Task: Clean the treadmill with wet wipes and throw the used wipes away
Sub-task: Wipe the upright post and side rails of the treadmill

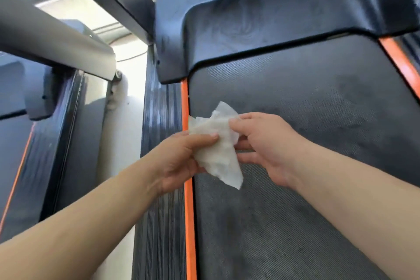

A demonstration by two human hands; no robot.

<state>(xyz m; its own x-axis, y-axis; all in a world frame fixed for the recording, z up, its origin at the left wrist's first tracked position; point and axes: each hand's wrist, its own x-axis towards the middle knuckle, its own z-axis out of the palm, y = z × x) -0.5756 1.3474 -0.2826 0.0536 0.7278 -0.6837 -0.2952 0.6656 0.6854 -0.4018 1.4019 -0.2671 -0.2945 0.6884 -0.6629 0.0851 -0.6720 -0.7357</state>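
Observation:
A crumpled white wet wipe hangs in the air above the left edge of the treadmill belt. My left hand pinches its lower left part between thumb and fingers. My right hand pinches its upper right part with thumb and forefinger. The wipe looks slightly greyed in the middle. The black belt shows dusty smears. The dark motor cover at the head of the belt also shows swirled smear marks.
An orange strip and a ribbed black side rail run along the belt's left side. A grey handrail crosses the upper left. Another treadmill stands to the left, with pale floor between.

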